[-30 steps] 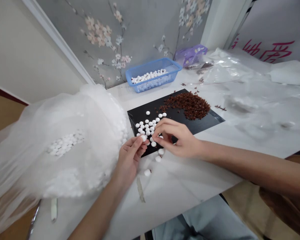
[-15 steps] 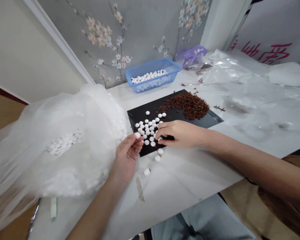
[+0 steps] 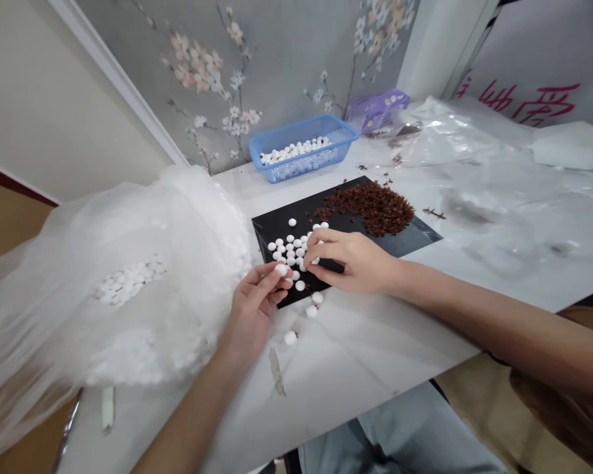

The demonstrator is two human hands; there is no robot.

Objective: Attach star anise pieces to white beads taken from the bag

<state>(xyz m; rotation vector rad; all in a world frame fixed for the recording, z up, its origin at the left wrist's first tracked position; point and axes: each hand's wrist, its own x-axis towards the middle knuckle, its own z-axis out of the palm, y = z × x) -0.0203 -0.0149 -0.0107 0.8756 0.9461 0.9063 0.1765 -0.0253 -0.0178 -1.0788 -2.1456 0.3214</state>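
Note:
Between the thumb and fingers of my left hand (image 3: 257, 296) is a small white ball (image 3: 281, 270). My right hand (image 3: 353, 260) reaches over the near part of a black mat (image 3: 301, 210), its fingers curled and their tips close together among the balls; what they pinch, if anything, I cannot make out. Several loose white balls (image 3: 290, 247) lie on the mat around both hands. A heap of small reddish-brown star-shaped pieces (image 3: 375, 207) covers the mat's far right part. A few balls, one white ball (image 3: 290, 338) among them, rest on the table in front.
A blue basket (image 3: 309, 161) holding white balls stands at the back by the wall. On the left sits a large translucent white bag (image 3: 178, 217) of white pieces. Clear plastic sheeting (image 3: 499, 178) and a purple packet (image 3: 378, 110) lie at the right and back of the white table.
My left hand has moved slightly right with the white ball, closer to my right hand. The right hand's fingers have shifted a little up and left over the balls.

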